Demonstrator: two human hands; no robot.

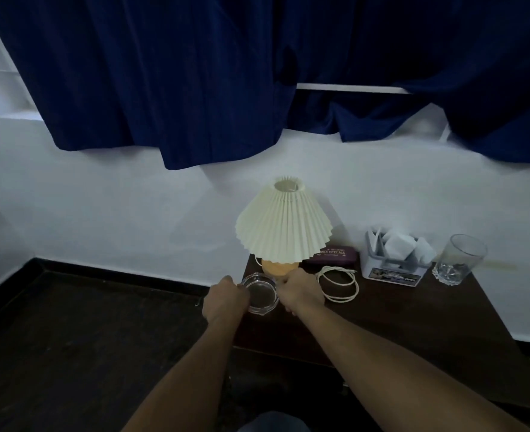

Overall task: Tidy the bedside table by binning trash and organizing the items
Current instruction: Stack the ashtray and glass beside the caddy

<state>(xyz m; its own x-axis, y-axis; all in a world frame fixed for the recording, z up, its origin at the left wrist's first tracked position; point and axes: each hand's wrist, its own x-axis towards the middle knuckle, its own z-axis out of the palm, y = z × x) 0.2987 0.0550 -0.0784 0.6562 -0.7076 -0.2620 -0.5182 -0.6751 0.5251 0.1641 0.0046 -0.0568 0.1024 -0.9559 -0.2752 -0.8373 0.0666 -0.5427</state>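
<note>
Both hands — left [226, 299], right [301, 291] — grip the glass ashtray [261, 295] (table's left corner).

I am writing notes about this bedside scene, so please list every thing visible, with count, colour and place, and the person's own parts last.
bedside table: one, dark brown, against the wall
table lamp: one, cream pleated shade, orange base, table's back left
glass ashtray: one, clear, front left, between both hands
coiled cord: one, cream, right of the lamp
glasses case: one, maroon, behind the cord
organizer box: one, grey, holds white papers
drinking glass: one, clear, far right
curtain: dark blue, above
left hand: on the ashtray's left rim
right hand: on its right rim
</note>
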